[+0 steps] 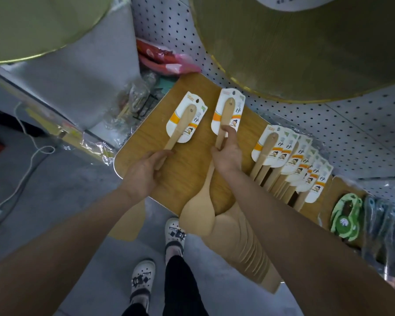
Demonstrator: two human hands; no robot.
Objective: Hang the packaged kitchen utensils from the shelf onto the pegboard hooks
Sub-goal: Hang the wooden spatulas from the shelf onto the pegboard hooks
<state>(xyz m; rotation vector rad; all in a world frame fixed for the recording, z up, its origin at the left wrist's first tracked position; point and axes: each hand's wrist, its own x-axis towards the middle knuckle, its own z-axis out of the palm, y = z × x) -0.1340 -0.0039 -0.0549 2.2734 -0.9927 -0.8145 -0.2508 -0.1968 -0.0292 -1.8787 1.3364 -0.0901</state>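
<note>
Two wooden spatulas with white and orange header cards are in my hands above the wooden shelf [192, 156]. My left hand [144, 172] grips the handle of the left spatula [180, 126]; its flat blade hangs below the shelf edge. My right hand [228, 151] holds the handle of the right spatula [226, 115], whose broad blade shows below my wrist. A row of several more carded spatulas [290, 153] lies overlapped on the shelf to the right. The white pegboard [328, 119] rises behind the shelf.
Large round bamboo boards [306, 49] hang over the pegboard at top right, another at top left [37, 26]. Red packets [162, 58] sit behind the shelf. Green and dark utensils [344, 215] lie at far right. My feet in white clogs [173, 233] stand on grey floor.
</note>
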